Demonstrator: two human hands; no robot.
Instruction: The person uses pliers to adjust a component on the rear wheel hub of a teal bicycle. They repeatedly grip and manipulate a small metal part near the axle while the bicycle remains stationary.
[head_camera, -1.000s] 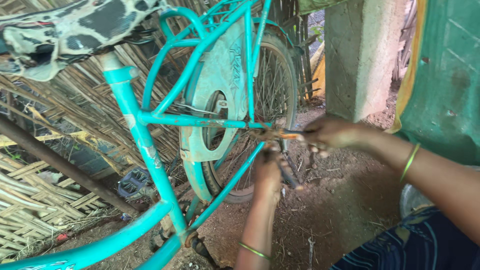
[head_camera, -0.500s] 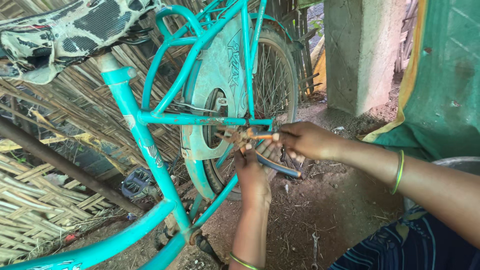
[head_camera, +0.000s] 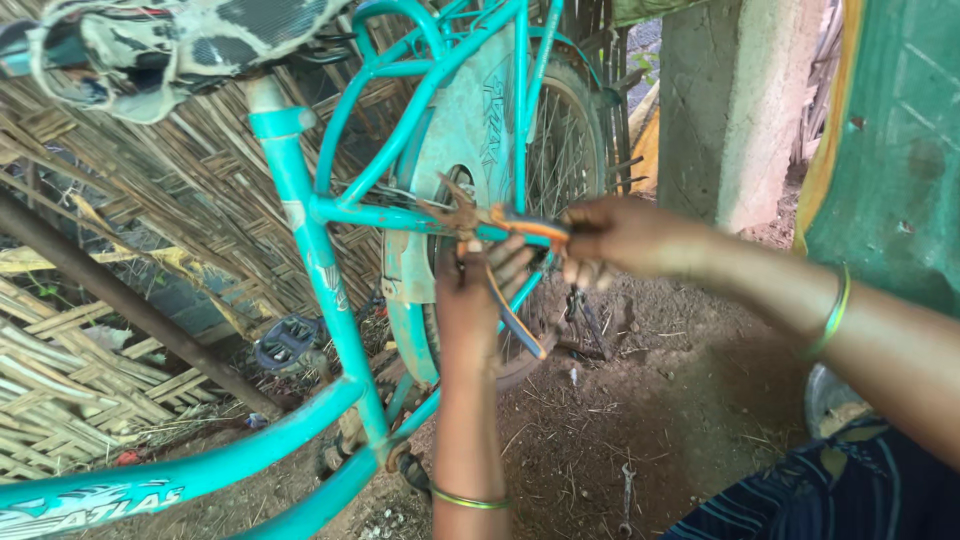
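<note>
1. The turquoise bicycle (head_camera: 300, 230) fills the left and middle of the view; every place below is told from its rear wheel (head_camera: 565, 150).
2. The pliers (head_camera: 500, 225), rusty at the head with orange-and-blue handles, sit right against the turquoise frame tube (head_camera: 390, 215) that runs to the wheel's hub, just in front of the pale chain cover (head_camera: 470, 130).
3. The left hand (head_camera: 475, 290) comes up from below the hub, its fingers curled and closed about the lower pliers handle, which sticks out down and to the right of the palm.
4. The right hand (head_camera: 620, 240) reaches in from the right of the wheel, closed on the upper handle end near the tyre's lower edge; what its fingertips pinch beyond that I cannot tell.
5. Each wrist wears a thin bangle: green on the right forearm, gold on the left.
6. The worn saddle (head_camera: 170, 45) sits high and to the left of the wheel.
7. A black pedal (head_camera: 285, 340) hangs low to the left of the wheel, before the woven bamboo wall (head_camera: 110, 180).
8. A small spanner (head_camera: 627, 495) lies on the dirt ground (head_camera: 640, 400) below the wheel.
9. A concrete pillar (head_camera: 725, 100) stands just right of the wheel.
</note>
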